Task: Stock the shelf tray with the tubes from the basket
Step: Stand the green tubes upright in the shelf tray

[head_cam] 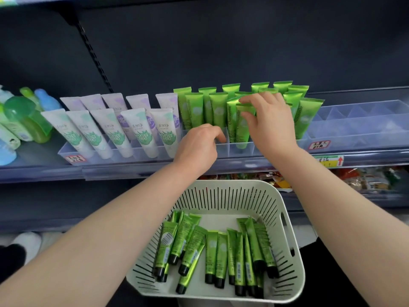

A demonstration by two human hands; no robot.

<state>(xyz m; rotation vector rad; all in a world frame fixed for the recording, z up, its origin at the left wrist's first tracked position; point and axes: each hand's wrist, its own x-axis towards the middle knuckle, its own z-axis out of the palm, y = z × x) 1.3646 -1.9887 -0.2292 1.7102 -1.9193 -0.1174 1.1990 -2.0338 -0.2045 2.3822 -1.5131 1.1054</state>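
Observation:
A pale slotted basket (285, 220) below the shelf holds several green tubes (218, 255) with black caps, lying flat. On the shelf a clear divided tray (223, 149) holds several green tubes (195, 110) standing cap-down in rows. My right hand (269, 119) pinches the top of a green tube (242, 127) standing in a front slot of the tray. My left hand (198, 148) rests on the tray's front wall just left of that tube, fingers curled, nothing seen in it.
A second clear tray (73, 151) to the left holds white tubes with green and purple prints. Green and blue bottles (24, 120) stand at far left. An unfilled clear tray (363, 127) lies to the right. Snack packets (365, 178) fill the shelf below.

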